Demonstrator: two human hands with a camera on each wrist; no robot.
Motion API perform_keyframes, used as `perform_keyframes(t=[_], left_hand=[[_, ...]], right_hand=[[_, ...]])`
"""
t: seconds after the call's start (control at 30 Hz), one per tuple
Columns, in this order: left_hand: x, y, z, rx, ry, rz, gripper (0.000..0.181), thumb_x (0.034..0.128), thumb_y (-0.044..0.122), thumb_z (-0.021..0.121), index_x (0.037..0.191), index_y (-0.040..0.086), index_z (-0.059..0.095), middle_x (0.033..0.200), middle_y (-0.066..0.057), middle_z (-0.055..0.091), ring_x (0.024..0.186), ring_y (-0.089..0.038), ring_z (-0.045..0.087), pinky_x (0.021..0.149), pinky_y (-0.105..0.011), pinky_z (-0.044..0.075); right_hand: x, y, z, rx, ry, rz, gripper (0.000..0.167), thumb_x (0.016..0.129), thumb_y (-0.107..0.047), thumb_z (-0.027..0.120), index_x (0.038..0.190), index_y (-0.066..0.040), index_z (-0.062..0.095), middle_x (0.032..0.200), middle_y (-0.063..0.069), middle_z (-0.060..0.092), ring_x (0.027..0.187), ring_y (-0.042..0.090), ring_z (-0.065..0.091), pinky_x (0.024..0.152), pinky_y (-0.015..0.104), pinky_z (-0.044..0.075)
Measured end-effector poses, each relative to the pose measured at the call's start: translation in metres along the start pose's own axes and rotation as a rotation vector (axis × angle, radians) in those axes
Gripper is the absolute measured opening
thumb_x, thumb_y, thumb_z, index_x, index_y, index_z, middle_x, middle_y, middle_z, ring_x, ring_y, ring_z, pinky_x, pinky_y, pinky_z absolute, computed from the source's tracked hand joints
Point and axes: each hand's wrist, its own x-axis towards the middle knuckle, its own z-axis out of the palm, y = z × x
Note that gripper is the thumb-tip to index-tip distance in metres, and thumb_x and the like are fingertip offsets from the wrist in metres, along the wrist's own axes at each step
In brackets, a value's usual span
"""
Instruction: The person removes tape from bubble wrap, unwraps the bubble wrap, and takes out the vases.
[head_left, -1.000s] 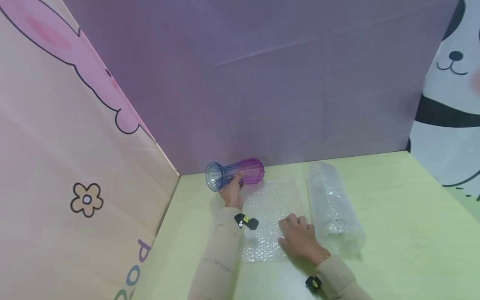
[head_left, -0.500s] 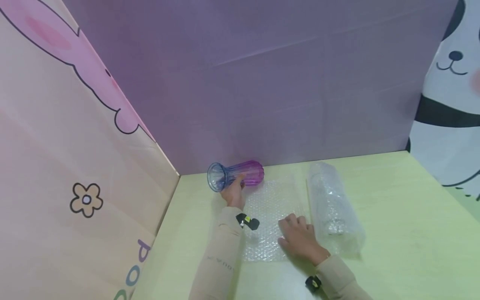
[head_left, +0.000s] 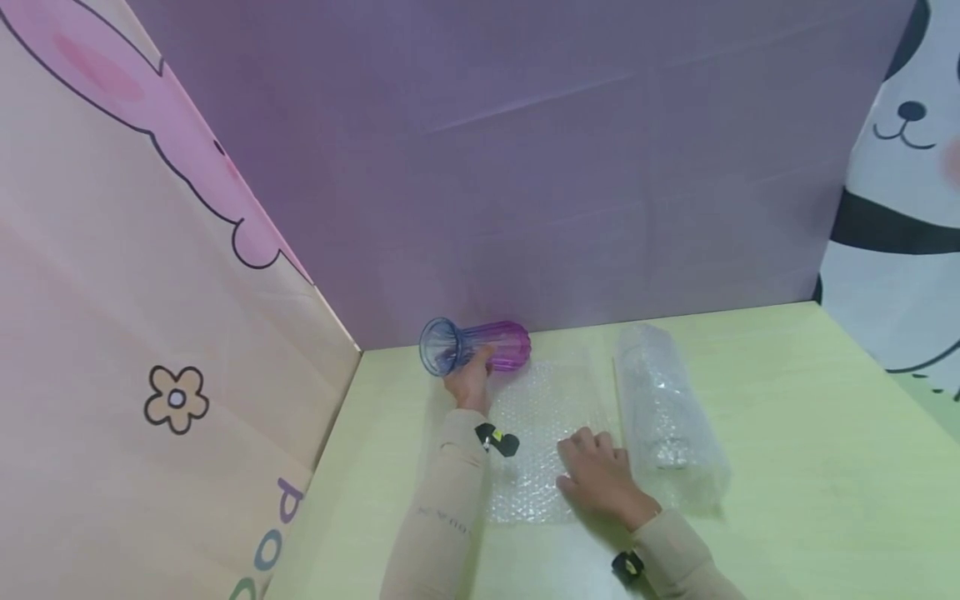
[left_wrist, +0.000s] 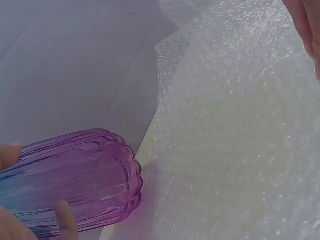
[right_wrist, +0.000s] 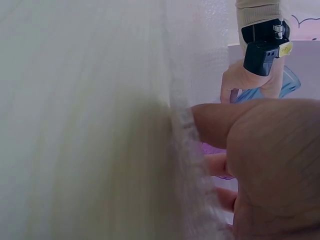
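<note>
A ribbed glass vase (head_left: 498, 343), blue at its flared mouth and purple at its base, lies sideways with its mouth to the left. The left hand (head_left: 468, 382) grips its middle; in the left wrist view, fingers curl round the vase (left_wrist: 100, 175). Below and right of it, a bubble wrap sheet (head_left: 532, 417) is spread on the table. The right hand (head_left: 598, 477) rests on the sheet's right part with bent fingers. In the right wrist view, the thumb of the right hand (right_wrist: 270, 155) touches the edge of the bubble wrap (right_wrist: 187, 150).
A bundle wrapped in bubble wrap (head_left: 660, 400) lies to the right of the sheet, close to the right hand. Behind the pale table (head_left: 810, 450) rises a purple-grey wall (head_left: 525, 167). A printed pink panel (head_left: 150, 292) borders the left side.
The left hand and the vase have shifted slightly to the right, and the vase's mouth is a little higher. The right hand has stayed in place.
</note>
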Motion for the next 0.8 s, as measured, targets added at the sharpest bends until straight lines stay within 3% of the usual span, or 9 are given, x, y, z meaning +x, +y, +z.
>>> perform_keyframes(t=[0.13, 0.23, 0.43, 0.8], left_hand=[[0.001, 0.000, 0.002, 0.090, 0.013, 0.020, 0.090, 0.0683, 0.018, 0.094, 0.143, 0.013, 0.044, 0.144, -0.011, 0.056, 0.132, -0.031, 0.055, 0.116, -0.045, 0.046], [0.002, 0.000, 0.004, 0.145, 0.018, 0.050, 0.089, 0.0700, 0.020, 0.093, 0.145, 0.011, 0.045, 0.150, -0.011, 0.054, 0.144, -0.030, 0.046, 0.123, -0.044, 0.036], [0.003, 0.001, 0.009, 0.181, -0.002, 0.094, 0.084, 0.0708, 0.018, 0.092, 0.142, 0.007, 0.049, 0.146, -0.014, 0.057, 0.141, -0.032, 0.049, 0.122, -0.044, 0.039], [0.006, 0.005, 0.015, 0.347, -0.028, 0.139, 0.082, 0.0710, 0.029, 0.092, 0.140, 0.006, 0.055, 0.143, -0.017, 0.060, 0.139, -0.035, 0.052, 0.121, -0.046, 0.040]], right_hand=[[0.000, 0.000, -0.001, -0.009, -0.013, 0.005, 0.030, 0.091, -0.034, 0.068, 0.117, -0.020, 0.062, 0.129, 0.008, 0.055, 0.109, 0.032, 0.046, 0.081, 0.045, 0.043], [0.000, 0.001, -0.001, -0.010, -0.023, 0.009, 0.031, 0.092, -0.035, 0.068, 0.118, -0.020, 0.061, 0.130, 0.008, 0.055, 0.110, 0.032, 0.046, 0.082, 0.045, 0.043], [-0.001, -0.001, -0.002, 0.002, -0.029, 0.009, 0.032, 0.091, -0.034, 0.068, 0.119, -0.019, 0.062, 0.131, 0.009, 0.055, 0.111, 0.032, 0.046, 0.082, 0.046, 0.043], [-0.001, -0.004, -0.005, 0.019, -0.035, 0.013, 0.033, 0.090, -0.033, 0.070, 0.118, -0.019, 0.062, 0.131, 0.010, 0.055, 0.111, 0.033, 0.046, 0.082, 0.046, 0.043]])
